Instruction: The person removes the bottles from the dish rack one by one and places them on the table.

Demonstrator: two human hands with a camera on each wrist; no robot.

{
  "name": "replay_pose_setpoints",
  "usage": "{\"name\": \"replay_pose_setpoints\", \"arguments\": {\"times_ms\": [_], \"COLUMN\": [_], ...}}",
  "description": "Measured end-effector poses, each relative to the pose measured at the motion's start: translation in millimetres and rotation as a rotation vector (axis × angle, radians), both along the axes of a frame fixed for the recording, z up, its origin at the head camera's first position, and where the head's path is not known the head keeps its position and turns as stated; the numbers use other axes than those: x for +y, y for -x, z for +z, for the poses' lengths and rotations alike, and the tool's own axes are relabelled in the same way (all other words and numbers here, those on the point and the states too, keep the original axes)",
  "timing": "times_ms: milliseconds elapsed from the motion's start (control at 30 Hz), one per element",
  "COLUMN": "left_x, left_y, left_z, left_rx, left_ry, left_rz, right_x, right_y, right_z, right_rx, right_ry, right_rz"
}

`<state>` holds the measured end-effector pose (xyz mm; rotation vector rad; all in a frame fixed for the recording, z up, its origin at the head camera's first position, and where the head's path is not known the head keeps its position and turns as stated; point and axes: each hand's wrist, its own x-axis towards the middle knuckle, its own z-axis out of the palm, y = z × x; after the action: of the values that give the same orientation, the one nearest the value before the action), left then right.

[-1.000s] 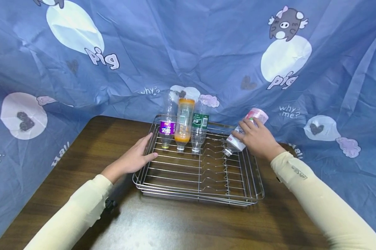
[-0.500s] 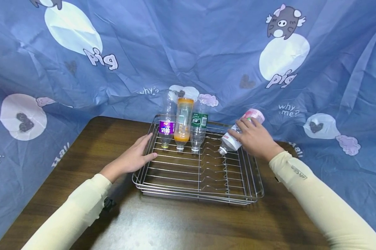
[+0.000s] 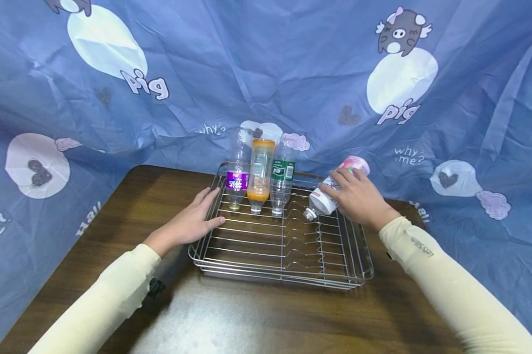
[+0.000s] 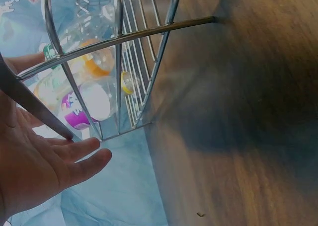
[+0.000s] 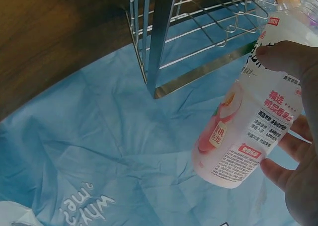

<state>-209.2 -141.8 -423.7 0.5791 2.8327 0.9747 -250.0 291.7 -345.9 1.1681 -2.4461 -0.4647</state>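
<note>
Slanting in the right hand is a smooth, cylindrical bottle.

Dark brown wood-grain bench, rounded far-left corner, bright glare at near side; small dark fleck on it, left wrist view. Wrinkled blue fabric backdrop behind. Prints on it: grey cartoon pig with pink bow and white wings, upper right, above a white oval; white "pig" lettering upper left; pale round patch with dark heart, far left; pinkish-purple cloud shape, far right.
</note>
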Motion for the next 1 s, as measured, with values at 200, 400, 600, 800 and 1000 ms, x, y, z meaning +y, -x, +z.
{"name": "replay_pose_setpoints", "arguments": {"times_ms": [200, 400, 600, 800, 1000], "left_x": [-0.7, -2.1, -1.5, -0.3, 1.8], "left_y": [0.3, 2.7, 2.8, 3.5, 4.3], "left_z": [0.9, 0.5, 4.7, 8.9, 13.9], "left_rx": [0.001, 0.027, 0.048, 0.076, 0.116], "left_ry": [0.019, 0.025, 0.056, 0.085, 0.106], "left_rz": [-0.002, -0.012, 0.003, 0.006, 0.000], "right_x": [-2.0, -2.2, -2.2, -2.5, -4.5], "right_y": [-1.4, -2.5, -3.5, -2.9, -5.2], "right_z": [-3.7, -3.7, -3.3, -4.7, -6.6], "right_rx": [-0.002, -0.005, -0.032, -0.036, -0.085], "right_ry": [-0.001, 0.015, 0.033, 0.041, 0.077], "right_rz": [0.000, -0.012, -0.022, -0.025, -0.034]}}
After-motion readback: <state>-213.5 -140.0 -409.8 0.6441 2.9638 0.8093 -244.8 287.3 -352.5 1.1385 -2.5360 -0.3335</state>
